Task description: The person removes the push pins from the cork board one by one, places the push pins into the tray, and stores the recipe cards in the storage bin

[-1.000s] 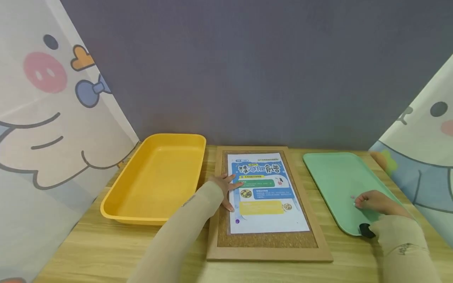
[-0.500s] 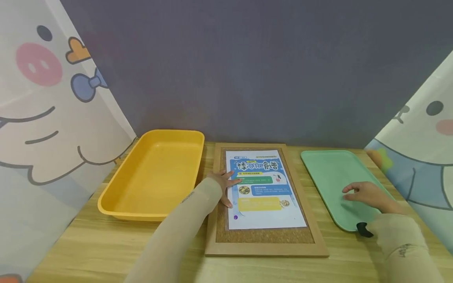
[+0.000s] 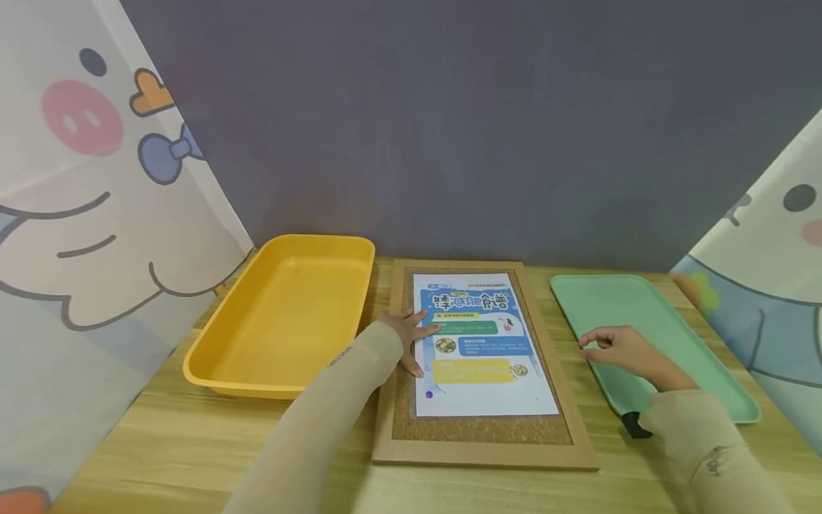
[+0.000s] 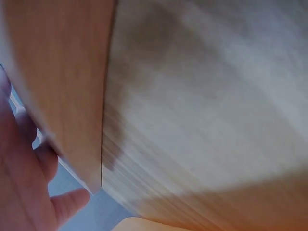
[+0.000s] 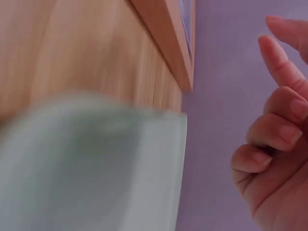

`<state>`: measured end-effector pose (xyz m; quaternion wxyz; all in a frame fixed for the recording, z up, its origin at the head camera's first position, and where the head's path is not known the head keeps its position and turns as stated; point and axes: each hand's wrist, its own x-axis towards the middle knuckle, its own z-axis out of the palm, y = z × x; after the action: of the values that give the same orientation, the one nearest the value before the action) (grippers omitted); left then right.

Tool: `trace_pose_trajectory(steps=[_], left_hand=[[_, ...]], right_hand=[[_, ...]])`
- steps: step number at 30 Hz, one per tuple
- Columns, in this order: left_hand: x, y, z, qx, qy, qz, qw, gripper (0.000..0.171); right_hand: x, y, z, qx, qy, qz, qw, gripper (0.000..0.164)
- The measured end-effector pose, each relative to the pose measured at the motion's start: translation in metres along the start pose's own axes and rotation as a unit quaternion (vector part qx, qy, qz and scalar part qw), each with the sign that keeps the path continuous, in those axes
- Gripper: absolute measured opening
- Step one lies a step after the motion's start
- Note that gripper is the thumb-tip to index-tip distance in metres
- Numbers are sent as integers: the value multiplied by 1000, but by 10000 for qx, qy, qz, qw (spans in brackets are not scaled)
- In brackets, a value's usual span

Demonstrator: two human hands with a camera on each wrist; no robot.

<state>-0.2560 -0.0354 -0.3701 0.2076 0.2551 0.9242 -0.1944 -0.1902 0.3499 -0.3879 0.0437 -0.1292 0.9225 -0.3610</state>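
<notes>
My left hand (image 3: 404,339) rests with spread fingers on the left side of a printed poster sheet (image 3: 475,401), which lies on a wood-framed corkboard (image 3: 481,453). In the left wrist view, that hand (image 4: 26,178) lies along the board's edge. My right hand (image 3: 626,350) hovers over the left rim of a green tray (image 3: 616,300). In the right wrist view, thumb and forefinger of this hand (image 5: 284,125) come close at the tips while the other fingers curl in. Whether something tiny sits between those tips cannot be made out.
A yellow tray (image 3: 308,307) stands left of the board. Wooden tabletop (image 3: 411,492) runs along the front and between board and green tray. A grey partition (image 3: 449,128) rises behind. A small black piece (image 3: 636,425) hangs beside my right wrist.
My right hand has lifted from the green tray's middle and moved left, towards the board. A tiny pinkish thing by its fingertips no longer shows. My left hand stays on the sheet.
</notes>
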Motion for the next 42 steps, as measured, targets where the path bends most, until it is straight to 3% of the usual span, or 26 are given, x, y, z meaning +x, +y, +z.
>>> trace_pose_trajectory(steps=[4, 10, 17, 26, 42], left_hand=[[0, 0, 0, 13, 12, -24, 10000, 103], [-2, 0, 2, -12, 47, -30, 10000, 102], [-3, 0, 2, 9, 46, -49, 10000, 103], [0, 0, 1, 25, 67, -24, 10000, 102], [4, 2, 2, 69, 0, -86, 9999, 102]], right_hand=[[9, -19, 14, -444, -36, -510, 9977, 14], [23, -41, 35, -1133, -172, -1349, 9842, 8], [44, -66, 59, -1533, -586, -1511, 9748, 8], [61, -89, 87, -1889, -850, -2333, 9501, 6], [63, -106, 102, -1741, -1018, -2775, 9393, 11]])
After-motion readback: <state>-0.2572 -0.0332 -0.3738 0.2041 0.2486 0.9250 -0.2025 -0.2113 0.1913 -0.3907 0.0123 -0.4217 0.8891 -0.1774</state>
